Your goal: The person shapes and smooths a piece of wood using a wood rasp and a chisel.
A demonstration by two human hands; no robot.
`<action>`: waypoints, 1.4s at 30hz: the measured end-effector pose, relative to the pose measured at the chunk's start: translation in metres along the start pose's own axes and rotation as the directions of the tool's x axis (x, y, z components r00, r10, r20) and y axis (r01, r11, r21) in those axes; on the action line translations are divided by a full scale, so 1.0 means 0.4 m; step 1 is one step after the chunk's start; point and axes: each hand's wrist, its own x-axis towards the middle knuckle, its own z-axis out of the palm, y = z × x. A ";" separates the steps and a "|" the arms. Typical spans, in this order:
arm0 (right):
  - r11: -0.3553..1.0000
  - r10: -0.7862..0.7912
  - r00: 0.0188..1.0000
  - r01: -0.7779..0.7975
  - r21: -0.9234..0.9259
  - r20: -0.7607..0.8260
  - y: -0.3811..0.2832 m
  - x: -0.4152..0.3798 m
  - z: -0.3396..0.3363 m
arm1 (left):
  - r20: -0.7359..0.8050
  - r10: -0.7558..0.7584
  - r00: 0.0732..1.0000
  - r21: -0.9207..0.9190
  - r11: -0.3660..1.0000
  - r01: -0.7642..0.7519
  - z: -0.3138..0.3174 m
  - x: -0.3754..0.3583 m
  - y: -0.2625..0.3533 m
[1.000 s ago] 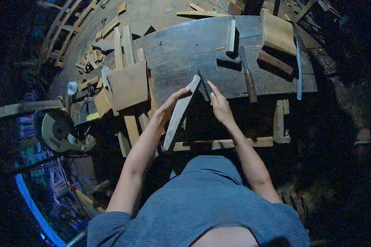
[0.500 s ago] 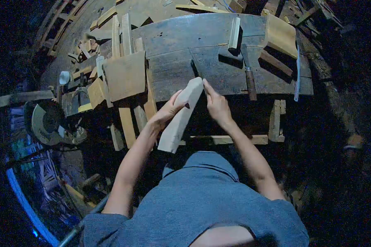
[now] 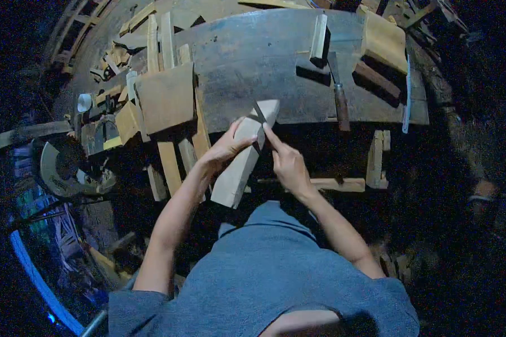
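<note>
A pale, roughly shaped wooden block (image 3: pixel 235 178) stands out at a slant over the bench's near edge, its narrower end pointing away from me. My left hand (image 3: pixel 226 147) grips it from the left side, thumb across its upper face. A thin dark blade-like tool (image 3: pixel 258 112) lies across the block near the far end. My right hand (image 3: pixel 289 165) is closed at the near end of this tool, index finger stretched along it. The tool's handle is hidden in the fingers, so its exact kind does not show.
The dark wooden bench (image 3: pixel 230 67) curves ahead. On its right lie a wood-handled flat tool (image 3: pixel 341 104), a wooden block (image 3: pixel 383 42) and a metal strip (image 3: pixel 407 92). A square board (image 3: pixel 166 100) and several offcuts are on the left, near a disc-shaped machine (image 3: pixel 59 168).
The dark tool has come from beyond the block's far end to lie across its upper face. My right hand has moved down toward me, and the block has shifted slightly.
</note>
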 end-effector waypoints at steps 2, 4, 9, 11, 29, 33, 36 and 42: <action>0.997 -0.066 0.996 0.063 -0.045 -0.063 0.038 0.051 -0.005 | 0.079 -0.046 0.996 -0.116 0.992 0.055 0.006 -0.005 0.019; 0.993 0.036 0.994 -0.047 -0.104 -0.103 0.065 0.125 -0.011 | -0.014 0.011 1.000 0.072 0.997 -0.010 0.007 0.018 -0.016; 0.996 0.023 0.999 -0.020 -0.086 0.033 0.010 -0.001 -0.004 | -0.015 0.042 0.999 0.209 0.977 -0.038 -0.010 0.014 0.010; 0.993 -0.015 1.000 0.015 -0.117 -0.002 0.038 0.001 0.005 | 0.014 0.040 0.999 0.253 0.966 -0.043 -0.008 0.009 0.018; 1.000 0.012 0.995 -0.009 0.028 -0.097 0.089 -0.006 0.042 | 0.023 0.164 0.986 0.467 0.870 -0.155 -0.057 0.069 -0.005; 0.987 0.117 0.992 -0.123 -0.103 -0.055 0.113 0.060 0.013 | 0.025 -0.033 0.999 0.323 0.946 0.023 -0.010 0.035 0.071; 0.995 0.096 0.984 -0.094 0.022 -0.151 0.114 0.093 0.024 | 0.045 0.084 0.995 0.483 0.870 -0.095 -0.031 0.046 0.065; 0.997 0.014 0.995 -0.022 -0.073 -0.103 0.140 0.044 0.032 | 0.045 0.038 0.998 0.484 0.873 -0.055 -0.036 0.047 0.070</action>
